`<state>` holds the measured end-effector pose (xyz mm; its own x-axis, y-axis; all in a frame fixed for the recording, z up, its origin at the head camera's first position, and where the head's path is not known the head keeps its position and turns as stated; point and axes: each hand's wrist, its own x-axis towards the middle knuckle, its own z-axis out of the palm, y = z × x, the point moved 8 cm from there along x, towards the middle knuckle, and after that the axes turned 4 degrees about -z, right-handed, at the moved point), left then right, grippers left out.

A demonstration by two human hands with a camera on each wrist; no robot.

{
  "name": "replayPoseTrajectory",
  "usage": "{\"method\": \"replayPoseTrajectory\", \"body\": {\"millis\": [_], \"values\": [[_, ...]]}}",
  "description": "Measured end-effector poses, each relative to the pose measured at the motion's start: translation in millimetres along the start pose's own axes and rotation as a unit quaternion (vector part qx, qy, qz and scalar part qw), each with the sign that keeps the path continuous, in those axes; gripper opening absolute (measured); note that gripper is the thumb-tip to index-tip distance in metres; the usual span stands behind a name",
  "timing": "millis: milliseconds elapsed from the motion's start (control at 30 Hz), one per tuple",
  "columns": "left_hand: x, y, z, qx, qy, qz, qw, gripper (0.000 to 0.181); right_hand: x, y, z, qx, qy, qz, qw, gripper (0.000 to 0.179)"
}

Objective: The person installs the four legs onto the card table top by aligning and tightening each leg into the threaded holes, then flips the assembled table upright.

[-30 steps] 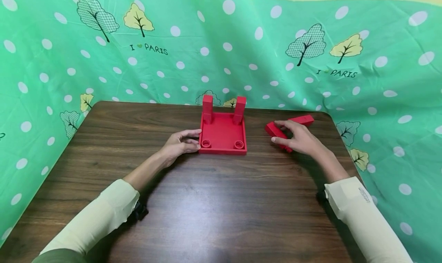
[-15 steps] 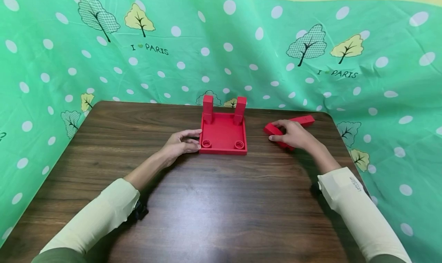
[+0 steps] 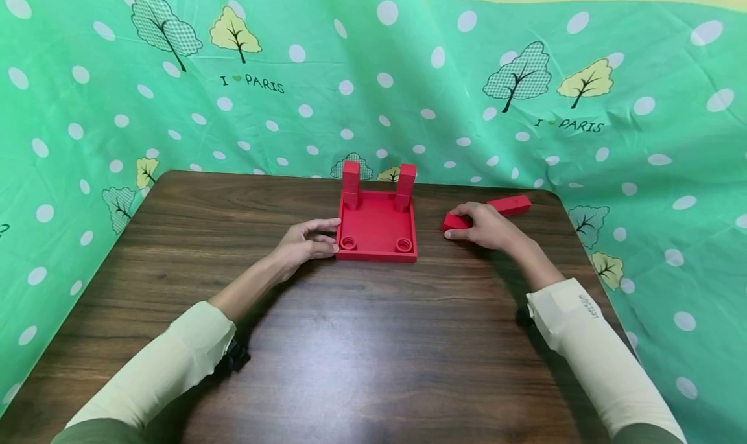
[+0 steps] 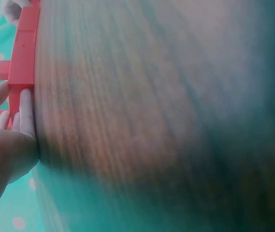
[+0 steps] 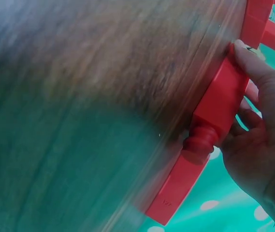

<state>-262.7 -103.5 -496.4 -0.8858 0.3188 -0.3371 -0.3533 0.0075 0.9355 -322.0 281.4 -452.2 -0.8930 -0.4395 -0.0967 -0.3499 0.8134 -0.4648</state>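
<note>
Two hands rest on the dark wooden table point(image 3: 373, 340), one to each side of a red square base plate point(image 3: 378, 227). Our left hand point(image 3: 303, 243) lies on its side against the plate's left edge, fingers loosely extended and a little apart, fingertips point(image 4: 26, 111) touching the plate's near-left corner without closing round it. Our right hand point(image 3: 487, 227) sits to the right of the plate with fingers and thumb curled round a red leg piece point(image 3: 455, 222) that lies on the table; the right wrist view shows the thumb pressed along the block's side and a round peg at its end. Most of that piece is hidden under the hand in the head view, so only its left end shows. A second loose red leg point(image 3: 509, 204) lies just behind the hand, near the table's far right corner. Two upright red legs point(image 3: 351, 183) and point(image 3: 404, 186) stand in the plate's far corners; the two near corners show round sockets. Both wrist views are blurred and tilted, so we make out little beyond red edges and wood grain. The plate sits near the table's far edge, close to the green patterned cloth point(image 3: 373, 87) behind; the near half of the table lies bare between our sleeves.
</note>
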Motion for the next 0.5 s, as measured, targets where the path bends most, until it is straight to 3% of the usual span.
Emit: {"method": "replayPoseTrajectory", "body": {"millis": [233, 500], "values": [[0.7, -0.1, -0.6, 0.009, -0.004, 0.007, 0.9999, 0.073, 0.0, -10, 0, 0.002, -0.007, -0.008, 0.9999, 0.042], [0.5, -0.1, -0.4, 0.006, -0.009, 0.004, 0.9999, 0.073, -4.3, -20, -7, 0.000, 0.007, -0.021, 0.9998, 0.047]]}}
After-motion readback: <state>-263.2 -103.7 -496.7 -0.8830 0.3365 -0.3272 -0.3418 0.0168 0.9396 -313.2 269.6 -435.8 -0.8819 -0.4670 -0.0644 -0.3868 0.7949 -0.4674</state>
